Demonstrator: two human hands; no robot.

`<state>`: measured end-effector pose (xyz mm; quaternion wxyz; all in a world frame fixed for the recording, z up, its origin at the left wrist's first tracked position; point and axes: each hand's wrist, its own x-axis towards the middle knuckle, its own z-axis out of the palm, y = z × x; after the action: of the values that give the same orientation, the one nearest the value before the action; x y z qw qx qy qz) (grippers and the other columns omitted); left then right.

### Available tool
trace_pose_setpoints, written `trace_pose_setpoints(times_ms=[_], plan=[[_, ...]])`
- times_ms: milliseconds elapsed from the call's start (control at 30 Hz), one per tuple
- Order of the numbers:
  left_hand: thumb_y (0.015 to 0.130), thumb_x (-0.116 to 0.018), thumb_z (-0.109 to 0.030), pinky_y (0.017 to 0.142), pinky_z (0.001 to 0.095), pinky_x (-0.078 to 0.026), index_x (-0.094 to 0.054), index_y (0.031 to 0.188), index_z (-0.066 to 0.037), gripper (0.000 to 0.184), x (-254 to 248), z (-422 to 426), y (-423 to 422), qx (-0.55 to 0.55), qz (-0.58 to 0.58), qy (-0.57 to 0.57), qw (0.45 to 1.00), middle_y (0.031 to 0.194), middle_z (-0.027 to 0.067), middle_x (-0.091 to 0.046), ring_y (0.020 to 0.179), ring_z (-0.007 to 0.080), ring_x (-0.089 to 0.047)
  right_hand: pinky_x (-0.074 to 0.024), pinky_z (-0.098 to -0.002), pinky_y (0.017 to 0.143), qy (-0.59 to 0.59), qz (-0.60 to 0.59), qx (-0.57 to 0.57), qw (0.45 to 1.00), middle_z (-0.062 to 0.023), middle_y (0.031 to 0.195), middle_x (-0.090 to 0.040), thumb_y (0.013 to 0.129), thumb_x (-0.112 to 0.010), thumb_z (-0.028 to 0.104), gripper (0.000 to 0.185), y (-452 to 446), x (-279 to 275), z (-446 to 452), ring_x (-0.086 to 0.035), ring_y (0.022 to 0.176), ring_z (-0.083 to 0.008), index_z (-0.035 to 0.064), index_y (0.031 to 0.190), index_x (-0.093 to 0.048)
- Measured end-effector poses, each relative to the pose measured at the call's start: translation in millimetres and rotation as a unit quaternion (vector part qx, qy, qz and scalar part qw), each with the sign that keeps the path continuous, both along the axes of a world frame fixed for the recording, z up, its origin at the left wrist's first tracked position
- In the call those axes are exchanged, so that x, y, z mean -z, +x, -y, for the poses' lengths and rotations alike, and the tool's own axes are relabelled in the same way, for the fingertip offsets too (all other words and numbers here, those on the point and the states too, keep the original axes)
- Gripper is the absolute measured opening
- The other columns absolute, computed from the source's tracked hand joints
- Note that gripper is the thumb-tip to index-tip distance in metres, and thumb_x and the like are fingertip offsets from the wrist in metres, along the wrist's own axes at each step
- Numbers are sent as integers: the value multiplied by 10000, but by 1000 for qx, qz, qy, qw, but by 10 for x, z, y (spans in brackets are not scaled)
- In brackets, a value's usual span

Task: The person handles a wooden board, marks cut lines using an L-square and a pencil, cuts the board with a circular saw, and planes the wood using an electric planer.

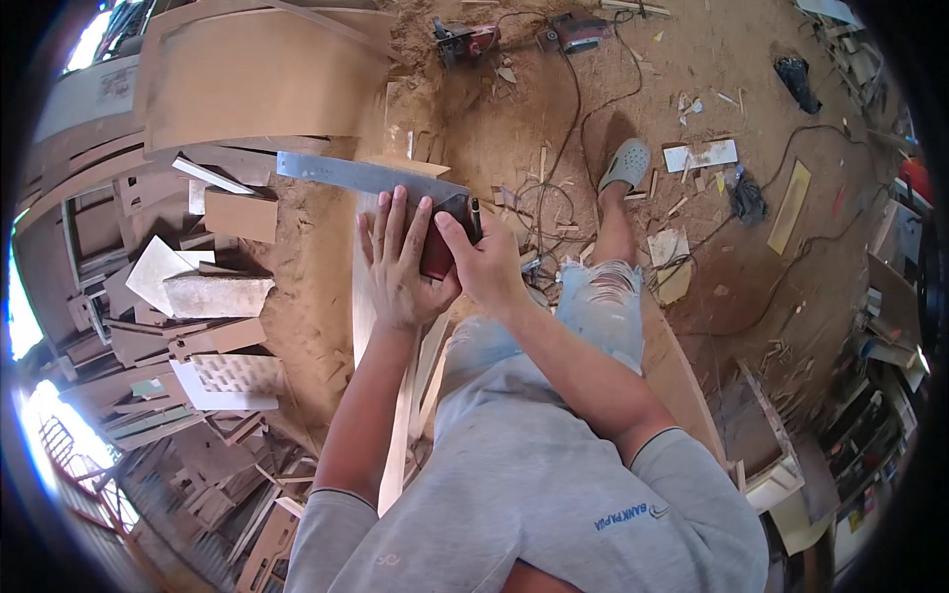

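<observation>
A metal try square with a dark red stock (pixel 436 255) lies across a pale wooden board (pixel 365 314) in front of me. Its steel blade (pixel 341 171) points out to the left. My left hand (pixel 403 262) rests flat with fingers stretched out, the fingertips near the blade and the thumb beside the stock. Between the fingers of my right hand (pixel 491 262) is a dark pencil or pen (pixel 475 215), held upright. The right thumb touches the stock. The pencil's tip is hidden behind the hand.
Wood offcuts (pixel 222 381) are heaped on the left, below a large brown panel (pixel 267 84). Two red power tools, one a saw-like machine (pixel 465 40), the other a red-grey tool (pixel 575 35), lie ahead. Cables (pixel 573 109) cross the sandy floor near my sandalled foot (pixel 625 163).
</observation>
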<state>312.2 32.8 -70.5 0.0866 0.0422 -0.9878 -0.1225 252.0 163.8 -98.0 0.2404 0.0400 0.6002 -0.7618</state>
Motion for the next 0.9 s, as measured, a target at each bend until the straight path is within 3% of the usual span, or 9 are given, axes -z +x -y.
trace_pose_setpoints(times_ms=[600,700,800,900], plan=[[863,-725,-496,1350,596,-109,-567,1609,-139,842,-23,25,4,-1,22,4,1000,1714,188,-462,1630,354,-372,-557,-363,724,-8,27,13,1000,-99,851,-764,1067,-700,321,321,22,31,59,-677,763,-155,6,1111,-742],[842,-727,-510,1352,602,-108,-558,1618,-162,868,-45,34,10,-1,30,12,999,1722,178,-452,1637,346,-359,-556,-352,782,47,11,-36,998,-77,913,-764,1101,-662,306,310,-64,-73,-60,-682,832,-155,8,1127,-746],[801,-749,-485,1351,603,-116,-536,1628,-158,914,-95,40,-4,3,47,12,999,1729,185,-434,1640,367,-343,-535,-330,842,15,-36,82,996,-66,980,-748,1159,-570,321,359,-187,130,-155,-661,903,-148,9,1137,-746],[764,-755,-452,1352,606,-117,-532,1628,-164,938,-111,62,-4,3,45,22,999,1730,185,-429,1639,376,-340,-512,-311,861,18,-33,120,992,-54,997,-719,1202,-452,378,482,-530,172,-411,-638,925,-142,-4,1151,-742]])
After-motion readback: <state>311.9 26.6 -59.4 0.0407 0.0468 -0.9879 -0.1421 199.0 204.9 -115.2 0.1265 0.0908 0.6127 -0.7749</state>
